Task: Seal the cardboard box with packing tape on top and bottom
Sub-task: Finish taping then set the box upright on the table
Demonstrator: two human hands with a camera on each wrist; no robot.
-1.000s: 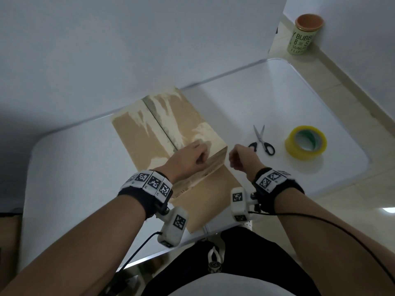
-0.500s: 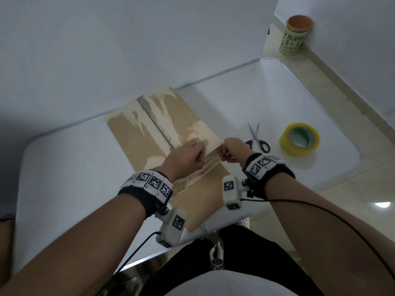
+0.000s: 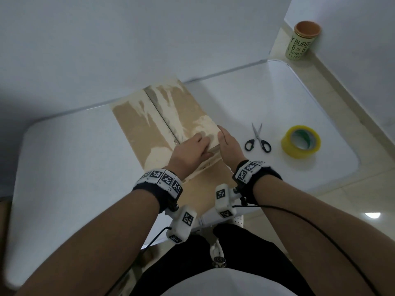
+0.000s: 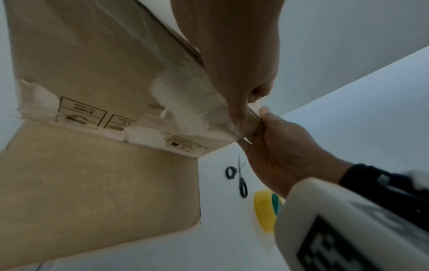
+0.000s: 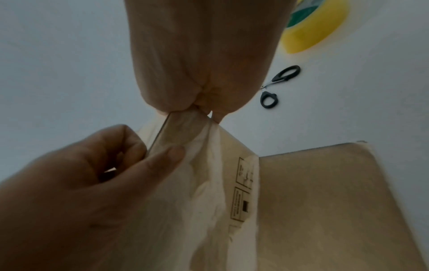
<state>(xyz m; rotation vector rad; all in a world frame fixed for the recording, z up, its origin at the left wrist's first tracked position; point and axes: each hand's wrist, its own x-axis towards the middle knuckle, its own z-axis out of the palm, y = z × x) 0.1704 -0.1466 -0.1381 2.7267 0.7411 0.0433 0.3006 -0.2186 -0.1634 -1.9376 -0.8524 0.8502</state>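
A flattened brown cardboard box [image 3: 162, 116] with torn, whitish patches lies on the white table [image 3: 74, 167], one flap [image 4: 92, 183] spread toward me. My left hand [image 3: 192, 148] grips its near right corner, thumb on the side face and fingers curled over the edge, as the right wrist view shows [image 5: 81, 192]. My right hand [image 3: 228, 144] pinches the same corner from the right [image 4: 283, 146]. The yellow packing tape roll [image 3: 300, 142] lies flat on the table to the right, apart from both hands.
Black-handled scissors [image 3: 258, 139] lie between the box and the tape roll. A green printed cup [image 3: 301, 41] stands on the floor beyond the table's far right corner. A wall runs close behind the box. The table's front edge is at my waist.
My right hand has moved left from beside the box and taken hold of its near right corner. My left hand stays on that corner, its fingers shifted along the edge.
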